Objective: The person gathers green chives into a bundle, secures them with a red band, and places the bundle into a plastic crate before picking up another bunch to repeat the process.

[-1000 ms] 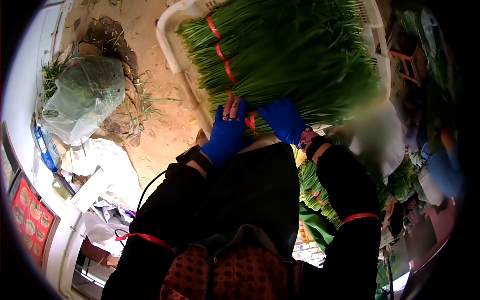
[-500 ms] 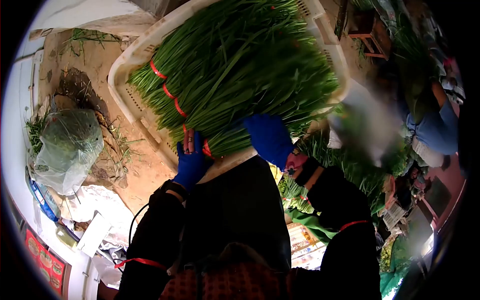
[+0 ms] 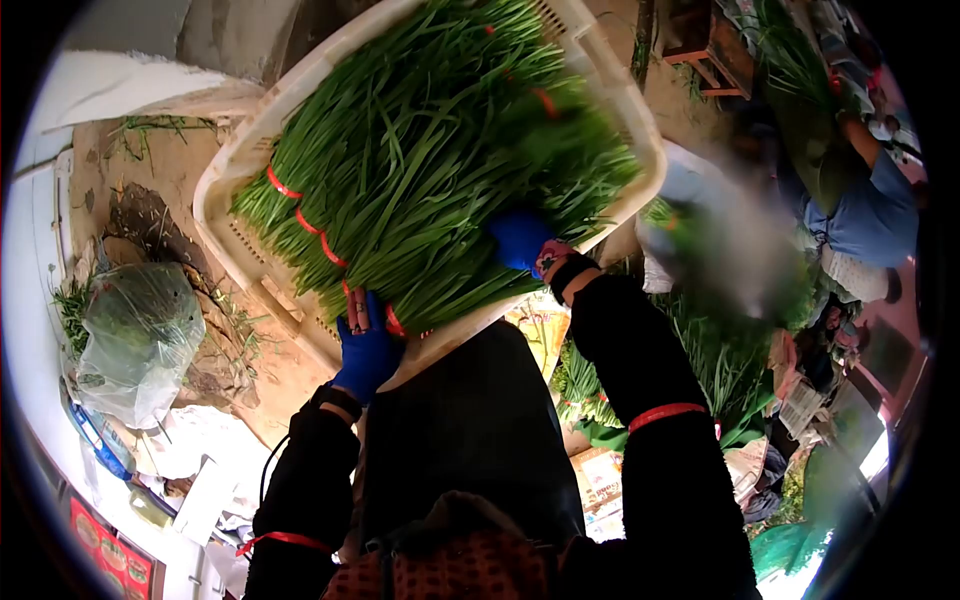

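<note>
A pale plastic crate (image 3: 232, 215) holds long green leafy stalks (image 3: 400, 150) tied in bundles with red bands (image 3: 322, 245). My left hand (image 3: 368, 345), in a blue glove with bare fingertips, lies at the crate's near-left edge against the banded end of the nearest bundle. Its fingers are slightly apart and hold nothing. On the leafy side of the same bundle is my right hand (image 3: 520, 240), also gloved in blue. Its fingers are hidden among the dark leaves, so their grip does not show.
A clear plastic bag (image 3: 140, 340) of greens lies on the ground at the left. More bundles (image 3: 715, 350) lie right of the crate. Another person in a blue top (image 3: 865, 220) is at the far right, near a small wooden stool (image 3: 712, 55).
The crate and its stalks appear shifted left in view. My right hand has moved slightly left and up, farther into the leaves. My left hand stays by the banded end.
</note>
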### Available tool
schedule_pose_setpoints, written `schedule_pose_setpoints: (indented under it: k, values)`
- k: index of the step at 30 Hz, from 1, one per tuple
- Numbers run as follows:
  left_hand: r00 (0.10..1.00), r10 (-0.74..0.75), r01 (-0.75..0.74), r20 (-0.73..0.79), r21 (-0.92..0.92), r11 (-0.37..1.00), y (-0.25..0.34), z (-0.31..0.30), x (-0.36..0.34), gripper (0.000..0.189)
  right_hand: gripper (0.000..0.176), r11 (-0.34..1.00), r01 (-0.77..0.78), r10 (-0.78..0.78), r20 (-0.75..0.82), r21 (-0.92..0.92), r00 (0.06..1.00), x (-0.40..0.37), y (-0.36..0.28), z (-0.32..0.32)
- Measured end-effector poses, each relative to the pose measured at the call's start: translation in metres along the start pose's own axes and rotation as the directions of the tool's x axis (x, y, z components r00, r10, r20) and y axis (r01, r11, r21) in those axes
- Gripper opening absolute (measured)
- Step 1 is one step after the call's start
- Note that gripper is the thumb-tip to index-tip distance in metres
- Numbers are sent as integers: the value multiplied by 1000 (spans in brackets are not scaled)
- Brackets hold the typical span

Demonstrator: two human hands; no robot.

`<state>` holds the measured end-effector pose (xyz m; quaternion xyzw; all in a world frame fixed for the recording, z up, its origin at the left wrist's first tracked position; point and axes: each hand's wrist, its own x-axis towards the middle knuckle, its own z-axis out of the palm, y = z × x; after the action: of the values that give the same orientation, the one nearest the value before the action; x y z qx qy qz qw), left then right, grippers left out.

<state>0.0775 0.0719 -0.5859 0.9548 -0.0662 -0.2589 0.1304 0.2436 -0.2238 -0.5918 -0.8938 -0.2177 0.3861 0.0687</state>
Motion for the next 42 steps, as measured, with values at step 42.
schedule_pose_setpoints:
  k: [42]
  values:
    - [866, 423, -338, 267, -311, 888, 128, -153, -25, 58, 45, 487, -309, 703, -157, 817, 694, -348, -33, 93]
